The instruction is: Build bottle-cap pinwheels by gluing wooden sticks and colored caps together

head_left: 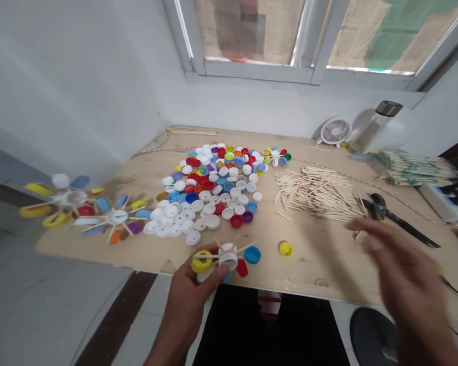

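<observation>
My left hand (191, 292) is closed on a wheel of bottle caps and sticks (228, 260) at the table's front edge. Its hub is white, and short wooden sticks spread out from it. Yellow, blue and red caps sit on some sticks; a few stick ends look bare. My right hand (404, 274) is raised over the right side, smeared by motion. Whether it pinches anything is unclear. Near its fingertips lies a black tool (378, 206) whose kind I cannot make out. A loose yellow cap (286, 249) lies between my hands.
Loose bottle caps (212, 221) cover the middle. Sticks (322, 193) are piled right of them. Similar wheels stand at the left (117, 217) and behind the caps (275, 155). A small fan (335, 132), a bottle (374, 127) and bagged sticks (418, 166) stand at the back right.
</observation>
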`<state>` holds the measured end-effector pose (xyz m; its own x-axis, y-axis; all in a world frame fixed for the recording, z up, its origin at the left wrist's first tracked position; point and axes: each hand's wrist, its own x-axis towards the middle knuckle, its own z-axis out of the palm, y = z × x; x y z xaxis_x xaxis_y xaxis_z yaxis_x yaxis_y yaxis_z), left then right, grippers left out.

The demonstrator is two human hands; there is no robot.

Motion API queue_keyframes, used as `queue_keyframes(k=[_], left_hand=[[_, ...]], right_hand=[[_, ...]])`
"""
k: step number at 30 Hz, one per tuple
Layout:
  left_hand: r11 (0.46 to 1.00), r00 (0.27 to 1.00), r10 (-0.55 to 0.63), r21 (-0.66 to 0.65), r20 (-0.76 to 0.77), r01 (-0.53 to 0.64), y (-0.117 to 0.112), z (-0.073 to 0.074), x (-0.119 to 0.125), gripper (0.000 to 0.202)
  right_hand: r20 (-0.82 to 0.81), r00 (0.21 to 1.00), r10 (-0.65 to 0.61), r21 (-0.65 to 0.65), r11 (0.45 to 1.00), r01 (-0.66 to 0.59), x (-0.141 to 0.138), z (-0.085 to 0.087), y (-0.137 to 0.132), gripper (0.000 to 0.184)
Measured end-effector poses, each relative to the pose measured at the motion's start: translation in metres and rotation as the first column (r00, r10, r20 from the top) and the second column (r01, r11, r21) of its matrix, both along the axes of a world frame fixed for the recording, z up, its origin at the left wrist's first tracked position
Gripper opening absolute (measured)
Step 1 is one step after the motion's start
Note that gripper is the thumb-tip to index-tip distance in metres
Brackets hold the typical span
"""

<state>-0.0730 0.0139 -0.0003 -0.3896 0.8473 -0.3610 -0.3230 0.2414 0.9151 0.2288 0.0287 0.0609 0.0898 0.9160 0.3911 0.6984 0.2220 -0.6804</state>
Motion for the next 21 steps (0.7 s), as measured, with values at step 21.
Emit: queue_keyframes(k=[21], left_hand=[[0.95, 0.944, -0.312, 0.039, 0.104, 0.31, -0.012, 0.03, 0.005, 0.06]], right_hand=[[-0.47, 0.827, 0.309, -0.293, 0.829, -0.476, -0.123, -0.024, -0.003, 0.043]])
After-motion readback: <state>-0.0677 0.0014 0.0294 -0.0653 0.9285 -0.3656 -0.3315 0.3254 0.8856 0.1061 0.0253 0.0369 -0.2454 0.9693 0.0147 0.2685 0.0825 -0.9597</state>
